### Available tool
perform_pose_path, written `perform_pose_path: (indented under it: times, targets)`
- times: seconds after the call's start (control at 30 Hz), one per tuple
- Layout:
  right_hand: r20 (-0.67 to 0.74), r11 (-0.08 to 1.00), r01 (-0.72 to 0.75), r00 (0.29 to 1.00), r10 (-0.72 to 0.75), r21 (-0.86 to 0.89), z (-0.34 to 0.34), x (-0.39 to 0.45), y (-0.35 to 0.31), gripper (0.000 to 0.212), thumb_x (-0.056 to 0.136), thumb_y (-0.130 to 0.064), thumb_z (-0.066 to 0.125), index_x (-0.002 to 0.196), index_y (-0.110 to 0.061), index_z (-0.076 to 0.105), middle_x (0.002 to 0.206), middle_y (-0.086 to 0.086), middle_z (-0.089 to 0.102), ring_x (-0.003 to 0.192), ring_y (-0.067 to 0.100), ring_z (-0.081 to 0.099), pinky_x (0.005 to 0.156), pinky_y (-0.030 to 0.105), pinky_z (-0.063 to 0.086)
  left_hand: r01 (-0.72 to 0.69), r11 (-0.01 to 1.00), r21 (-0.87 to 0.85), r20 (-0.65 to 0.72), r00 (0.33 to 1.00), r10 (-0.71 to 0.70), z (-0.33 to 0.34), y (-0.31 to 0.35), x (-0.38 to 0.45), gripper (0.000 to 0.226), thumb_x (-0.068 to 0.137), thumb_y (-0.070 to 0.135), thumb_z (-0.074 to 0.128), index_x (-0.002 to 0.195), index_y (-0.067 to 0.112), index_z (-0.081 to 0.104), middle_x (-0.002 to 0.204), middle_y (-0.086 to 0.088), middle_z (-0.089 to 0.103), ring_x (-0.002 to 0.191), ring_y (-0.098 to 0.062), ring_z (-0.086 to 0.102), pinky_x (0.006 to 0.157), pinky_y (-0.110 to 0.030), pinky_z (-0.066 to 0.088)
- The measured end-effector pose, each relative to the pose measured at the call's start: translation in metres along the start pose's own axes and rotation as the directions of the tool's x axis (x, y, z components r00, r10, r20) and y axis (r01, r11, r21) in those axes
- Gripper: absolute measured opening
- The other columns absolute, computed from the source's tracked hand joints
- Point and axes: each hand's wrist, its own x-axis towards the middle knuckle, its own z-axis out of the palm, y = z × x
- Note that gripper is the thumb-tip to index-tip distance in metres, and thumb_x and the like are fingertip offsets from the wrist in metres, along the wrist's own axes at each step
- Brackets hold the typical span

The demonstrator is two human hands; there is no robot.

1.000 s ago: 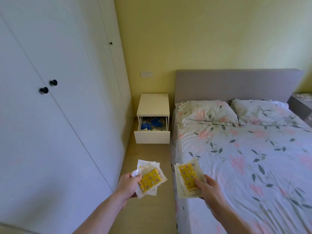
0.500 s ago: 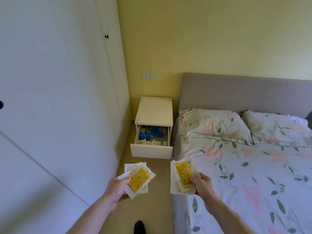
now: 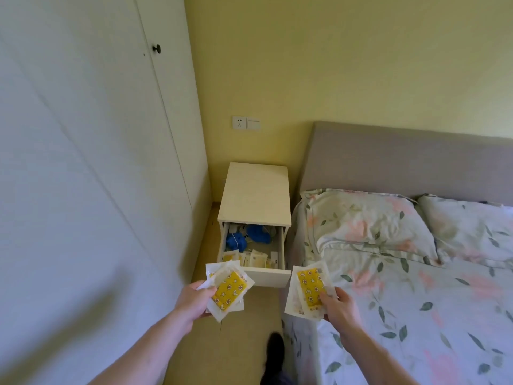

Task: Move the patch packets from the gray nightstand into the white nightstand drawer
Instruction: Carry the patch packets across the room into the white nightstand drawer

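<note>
My left hand (image 3: pixel 194 300) grips a small stack of patch packets (image 3: pixel 229 290), white wrappers with a yellow patterned patch on top. A second such stack of packets (image 3: pixel 308 287) is pinched in my right hand (image 3: pixel 340 305). Both stacks hover just short of the white nightstand (image 3: pixel 256 190), whose drawer (image 3: pixel 266 275) stands pulled open. Inside the drawer lie more packets (image 3: pixel 254 258) at the front and blue items (image 3: pixel 247 237) behind. The gray nightstand is out of view.
White wardrobe doors (image 3: pixel 83 162) line the left side of a narrow floor strip. A bed (image 3: pixel 416 287) with floral bedding and two pillows borders the right. My dark shoe (image 3: pixel 273 354) is on the floor below the hands.
I have walked closer to the white nightstand; it and its open drawer now loom larger, right ahead of the hands. Both hands still hold their packet stacks.
</note>
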Motion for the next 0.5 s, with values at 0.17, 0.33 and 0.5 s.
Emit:
perform_pose_path:
  times: [0.17, 0.33, 0.5]
  targets:
    - [0.013, 0.998, -0.049, 0.999, 0.049, -0.034, 0.028, 0.090, -0.033, 0.014, 0.101, -0.016, 0.059, 0.113, -0.014, 0.066, 0.099, 0.005, 0.074, 0.092, 0.024, 0.071, 0.084, 0.044, 0.061, 0.032, 0.999, 0.019, -0.069, 0.997, -0.031, 0.016, 0.026, 0.068, 0.022, 0.098, 0.019, 0.066, 0.120, 0.019, 0.065, 0.106, -0.007, 0.073, 0.098, -0.027, 0.072, 0.085, -0.048, 0.062]
    - [0.086, 0.983, -0.168, 0.981, 0.174, -0.071, 0.067, 0.186, -0.053, 0.020, 0.101, -0.022, 0.059, 0.119, -0.016, 0.066, 0.101, 0.002, 0.075, 0.093, 0.022, 0.073, 0.087, 0.044, 0.062, 0.087, 0.992, 0.091, -0.164, 0.984, -0.071, 0.037, 0.052, 0.134, 0.021, 0.098, 0.019, 0.065, 0.118, 0.018, 0.064, 0.108, -0.006, 0.071, 0.097, -0.024, 0.070, 0.083, -0.045, 0.063]
    - [0.103, 0.954, -0.240, 0.960, 0.261, -0.180, 0.103, 0.265, -0.067, 0.013, 0.104, -0.025, 0.055, 0.112, -0.021, 0.064, 0.097, -0.002, 0.073, 0.088, 0.015, 0.071, 0.070, 0.032, 0.059, 0.125, 0.969, 0.215, -0.225, 0.971, -0.076, 0.051, 0.071, 0.203, 0.020, 0.096, 0.027, 0.067, 0.116, 0.025, 0.062, 0.108, 0.001, 0.068, 0.096, -0.017, 0.068, 0.079, -0.038, 0.062]
